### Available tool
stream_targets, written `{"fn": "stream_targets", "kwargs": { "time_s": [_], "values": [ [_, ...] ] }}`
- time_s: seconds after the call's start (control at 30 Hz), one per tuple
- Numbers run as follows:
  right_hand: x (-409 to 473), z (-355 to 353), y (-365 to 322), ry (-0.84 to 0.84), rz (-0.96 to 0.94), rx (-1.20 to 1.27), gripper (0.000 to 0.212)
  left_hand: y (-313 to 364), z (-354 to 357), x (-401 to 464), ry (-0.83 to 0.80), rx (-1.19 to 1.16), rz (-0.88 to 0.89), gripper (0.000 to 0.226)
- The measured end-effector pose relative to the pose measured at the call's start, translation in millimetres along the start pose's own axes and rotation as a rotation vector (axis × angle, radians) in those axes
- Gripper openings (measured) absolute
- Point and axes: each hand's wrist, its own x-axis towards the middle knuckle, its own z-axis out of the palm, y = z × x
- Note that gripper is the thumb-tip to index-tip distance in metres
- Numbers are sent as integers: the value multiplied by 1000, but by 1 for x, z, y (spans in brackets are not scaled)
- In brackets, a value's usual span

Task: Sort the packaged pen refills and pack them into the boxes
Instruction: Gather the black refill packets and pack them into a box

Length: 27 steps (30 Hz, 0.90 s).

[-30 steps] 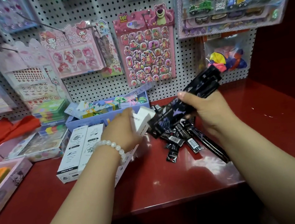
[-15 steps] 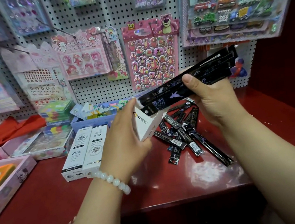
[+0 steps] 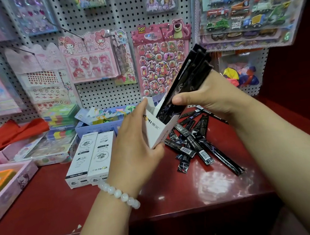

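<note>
— Left hand (image 3: 134, 149), what's it doing?
— Curled round a white cardboard box (image 3: 156, 126), tilted, top flap open, held above the glossy red bench (image 3: 44, 209).
— And beyond the box?
— Right hand (image 3: 213, 102) pinches a slim black bundle of refill packets (image 3: 186, 80), lower ends inside the box mouth.
— Other refills?
— Loose packets (image 3: 194, 143) are heaped right of the box; two closed white boxes (image 3: 91, 158) lie flat to its left.
</note>
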Motion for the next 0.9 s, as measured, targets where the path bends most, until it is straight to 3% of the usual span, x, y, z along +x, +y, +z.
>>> {"fn": "stream_targets", "kwargs": {
  "time_s": [0.2,0.3,0.47,0.6,0.67,0.77,0.9],
  "values": [
    [5,15,-3,-148,45,-90,63,0,1,0,54,-53,-11,91],
    [6,17,-1,-31,27,-23,73,-3,1,1,68,-58,-15,92],
    [-3,21,-5,223,-228,-55,37,-4,1,1,85,-61,-24,92],
    [-12,25,-3,174,-306,-347,62,-4,3,3,64,-10,-31,93],
    [-13,23,2,221,-316,-404,63,-8,6,7,49,58,-54,93],
    [-15,14,21,307,-164,-324,51,-25,15,24,-22,191,-164,88],
    [-23,-8,76,350,267,-265,43,-58,35,40,-265,392,-400,70]
  ]
}}
